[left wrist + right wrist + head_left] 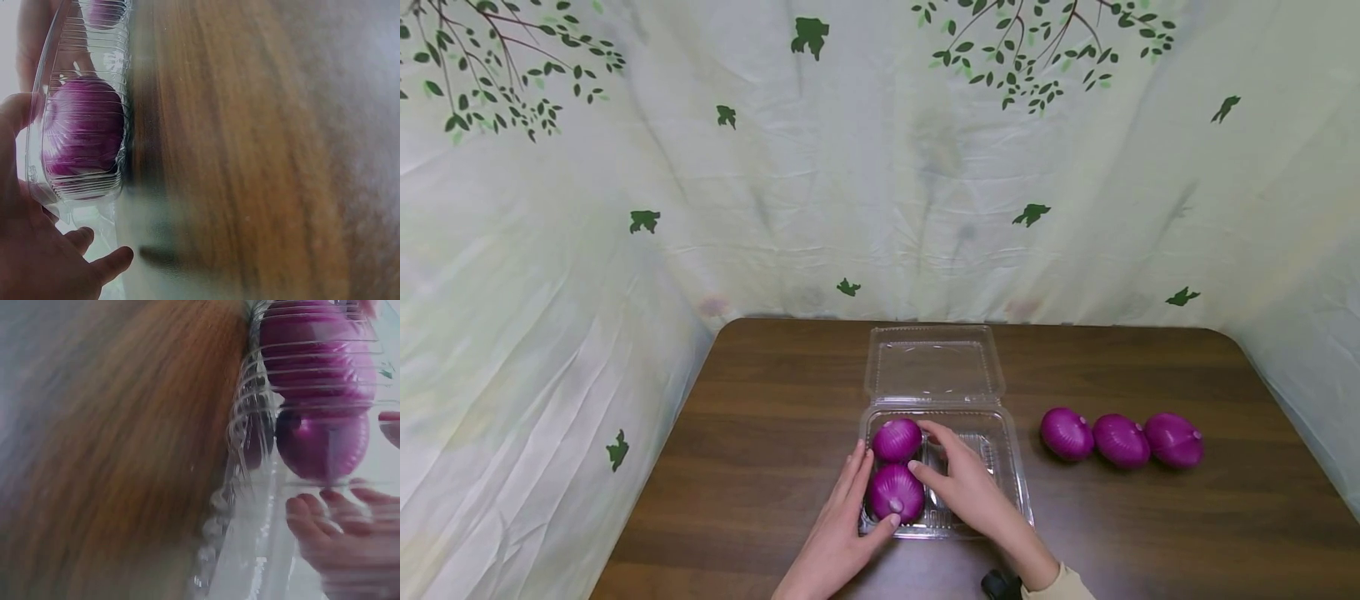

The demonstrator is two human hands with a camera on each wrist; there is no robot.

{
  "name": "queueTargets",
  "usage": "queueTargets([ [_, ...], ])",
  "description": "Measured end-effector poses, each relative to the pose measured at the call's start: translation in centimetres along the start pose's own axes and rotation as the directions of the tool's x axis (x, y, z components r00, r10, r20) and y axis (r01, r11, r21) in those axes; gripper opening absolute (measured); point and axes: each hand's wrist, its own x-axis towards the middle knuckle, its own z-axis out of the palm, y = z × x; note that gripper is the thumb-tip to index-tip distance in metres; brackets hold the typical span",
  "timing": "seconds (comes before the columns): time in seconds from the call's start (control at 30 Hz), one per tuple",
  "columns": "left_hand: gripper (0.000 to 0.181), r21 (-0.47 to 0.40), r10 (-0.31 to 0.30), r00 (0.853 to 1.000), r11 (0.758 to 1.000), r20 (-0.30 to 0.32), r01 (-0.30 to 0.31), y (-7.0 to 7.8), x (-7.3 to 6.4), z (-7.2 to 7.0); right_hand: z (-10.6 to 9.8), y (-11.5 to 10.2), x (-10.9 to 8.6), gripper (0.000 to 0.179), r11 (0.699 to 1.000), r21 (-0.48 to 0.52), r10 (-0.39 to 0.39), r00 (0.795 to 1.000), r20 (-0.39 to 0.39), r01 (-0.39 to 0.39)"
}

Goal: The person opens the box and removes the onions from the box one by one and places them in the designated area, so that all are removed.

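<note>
A clear plastic clamshell box lies opened on the table, two purple onions in its left half. The far onion sits just behind the near onion. My left hand rests along the box's left side, fingers straight, thumb at the near onion's front. My right hand reaches in from the right, with its index fingertip beside the far onion and its thumb beside the near one. In the left wrist view, an onion shows through the ribbed wall, the left thumb at the rim.
Three more purple onions, among them a middle onion, sit in a row to the right of the box on the brown wooden table. The transparent lid lies folded back toward the far edge. Behind hangs a leaf-printed cloth.
</note>
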Motion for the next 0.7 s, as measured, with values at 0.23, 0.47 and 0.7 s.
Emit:
queueTargets([
  [0.23, 0.087, -0.005, -0.003, 1.0, 1.0, -0.001, 0.003, -0.1, 0.0, 0.1, 0.8, 0.3, 1.2, 0.062, 0.996, 0.088, 0.013, 0.999, 0.042, -0.017],
  [0.47, 0.087, -0.017, -0.011, 1.0, 1.0, 0.006, 0.012, -0.2, 0.1, 0.3, 1.4, 0.1, 2.1, 0.068, 0.991, 0.104, 0.076, 0.997, 0.035, -0.079],
  [0.7, 0.087, -0.011, -0.011, 1.0, 1.0, 0.003, 0.011, -0.3, 0.1, 0.3, 1.8, -0.2, 2.5, 0.073, 0.981, 0.128, 0.144, 0.989, 0.015, -0.145],
])
